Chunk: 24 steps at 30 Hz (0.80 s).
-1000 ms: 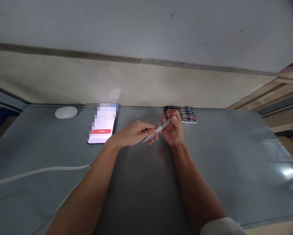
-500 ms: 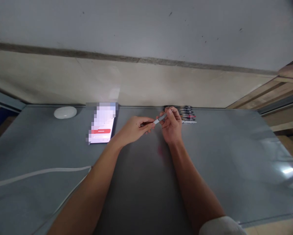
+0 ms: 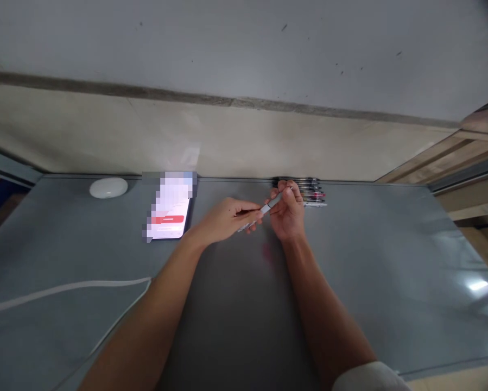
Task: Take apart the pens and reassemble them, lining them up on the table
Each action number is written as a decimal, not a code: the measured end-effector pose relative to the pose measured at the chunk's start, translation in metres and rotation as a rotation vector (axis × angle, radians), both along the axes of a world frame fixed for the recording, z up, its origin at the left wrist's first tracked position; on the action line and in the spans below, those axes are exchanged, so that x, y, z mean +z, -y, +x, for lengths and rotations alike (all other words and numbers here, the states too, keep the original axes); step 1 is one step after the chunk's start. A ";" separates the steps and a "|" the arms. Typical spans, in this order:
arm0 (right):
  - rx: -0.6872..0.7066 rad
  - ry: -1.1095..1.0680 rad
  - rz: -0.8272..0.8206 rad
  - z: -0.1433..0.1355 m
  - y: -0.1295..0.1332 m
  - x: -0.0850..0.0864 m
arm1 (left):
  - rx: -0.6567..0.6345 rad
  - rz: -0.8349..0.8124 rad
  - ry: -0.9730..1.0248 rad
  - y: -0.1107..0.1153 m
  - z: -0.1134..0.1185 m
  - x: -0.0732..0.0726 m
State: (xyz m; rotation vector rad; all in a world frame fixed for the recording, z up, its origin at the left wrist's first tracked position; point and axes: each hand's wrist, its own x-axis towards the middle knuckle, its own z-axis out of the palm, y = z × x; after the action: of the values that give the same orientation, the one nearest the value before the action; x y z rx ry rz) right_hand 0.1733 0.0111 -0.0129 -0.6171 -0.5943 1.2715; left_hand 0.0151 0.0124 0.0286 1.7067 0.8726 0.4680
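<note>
Between my two hands a white pen with a grey grip [image 3: 274,200] is held at a slant, its grey end up to the right. My left hand [image 3: 230,218] is closed on the white barrel, whose lower end pokes out below the fingers. The fingers of my right hand [image 3: 287,213] are wrapped round the grey grip near the tip. Just behind and right of that hand, several pens [image 3: 312,191] lie side by side on the grey table [image 3: 357,244]; the hand hides their left ends in part.
A phone with a lit screen [image 3: 172,203] lies left of my hands, partly blurred out. Farther left sits a white rounded object [image 3: 108,188]. A white cable [image 3: 81,284] runs across the table by my left forearm. The wall [image 3: 235,141] rises behind the table's back edge.
The pen has tilted more steeply, and its lower end now shows below my left fingers. Both hands have shifted slightly to the right and nearer to me.
</note>
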 end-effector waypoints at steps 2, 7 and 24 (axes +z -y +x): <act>-0.031 -0.006 -0.019 -0.002 -0.001 0.001 | 0.054 0.022 -0.014 -0.001 0.001 -0.002; 0.015 -0.036 -0.006 -0.003 -0.001 0.002 | 0.091 0.046 -0.026 -0.002 -0.001 -0.005; 0.111 -0.056 0.092 0.000 0.002 0.001 | -0.019 -0.038 0.017 -0.002 -0.004 -0.005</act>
State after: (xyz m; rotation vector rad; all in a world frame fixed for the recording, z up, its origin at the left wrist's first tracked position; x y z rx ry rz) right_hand 0.1736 0.0092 -0.0124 -0.4759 -0.6448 1.3531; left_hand 0.0109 0.0144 0.0239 1.6721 0.8474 0.4498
